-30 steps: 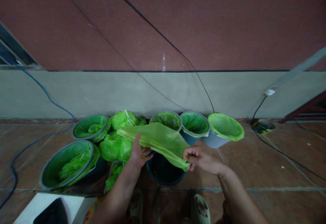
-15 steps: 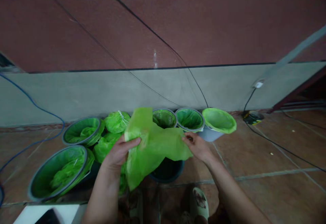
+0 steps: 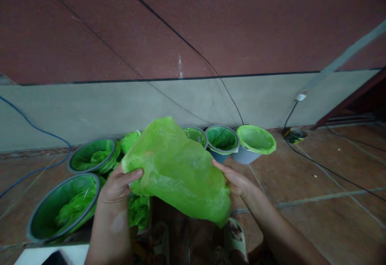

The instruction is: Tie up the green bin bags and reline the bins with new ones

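A translucent green plastic bag (image 3: 177,172) is stretched between my two hands at the centre of view. My left hand (image 3: 116,184) grips its left edge, thumb on the near face and the other fingers hidden behind. On the right side, my right hand (image 3: 233,178) holds the bag too; most of its fingers are covered by the plastic. The bag hides part of the bin row behind it and the dark bin below it. Green-lined bins (image 3: 222,140) stand against the wall just beyond my right hand.
At left are two larger lined bins (image 3: 31,224) with bunched green bags inside, and more green bags (image 3: 138,210) beside them. A white-bodied lined bin (image 3: 247,156) and a dark can (image 3: 295,135) stand at right. A blue cable (image 3: 39,126) and black cord (image 3: 331,172) cross the floor.
The bag has unfolded wider and now spreads across both hands, covering the dark bin underneath. My left hand has shifted left, and my right hand has moved slightly down.
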A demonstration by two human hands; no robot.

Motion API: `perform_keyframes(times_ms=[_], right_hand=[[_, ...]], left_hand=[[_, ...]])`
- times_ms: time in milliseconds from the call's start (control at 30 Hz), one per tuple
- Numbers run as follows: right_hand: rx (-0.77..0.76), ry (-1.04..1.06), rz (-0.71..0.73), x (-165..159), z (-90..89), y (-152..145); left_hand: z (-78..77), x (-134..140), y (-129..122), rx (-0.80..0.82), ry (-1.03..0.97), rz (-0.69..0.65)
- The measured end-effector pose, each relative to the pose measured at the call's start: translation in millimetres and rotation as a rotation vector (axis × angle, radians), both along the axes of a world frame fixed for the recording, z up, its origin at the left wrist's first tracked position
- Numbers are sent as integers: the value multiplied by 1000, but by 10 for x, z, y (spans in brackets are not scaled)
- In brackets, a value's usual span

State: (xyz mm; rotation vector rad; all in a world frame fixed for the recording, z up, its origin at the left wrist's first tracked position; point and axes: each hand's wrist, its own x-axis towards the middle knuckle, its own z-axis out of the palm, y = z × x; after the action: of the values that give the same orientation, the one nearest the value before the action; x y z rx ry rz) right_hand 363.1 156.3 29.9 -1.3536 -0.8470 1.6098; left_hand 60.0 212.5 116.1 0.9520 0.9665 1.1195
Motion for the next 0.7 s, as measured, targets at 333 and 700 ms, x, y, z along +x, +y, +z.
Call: perform_keyframes(times_ms=[333,700], right_hand=[[212,265,-682,592,212,130],[139,171,-340,581,177,-31]], left_hand=[[-201,-104,414,-115,77,-30],[-219,-69,448,-129,183,-11]])
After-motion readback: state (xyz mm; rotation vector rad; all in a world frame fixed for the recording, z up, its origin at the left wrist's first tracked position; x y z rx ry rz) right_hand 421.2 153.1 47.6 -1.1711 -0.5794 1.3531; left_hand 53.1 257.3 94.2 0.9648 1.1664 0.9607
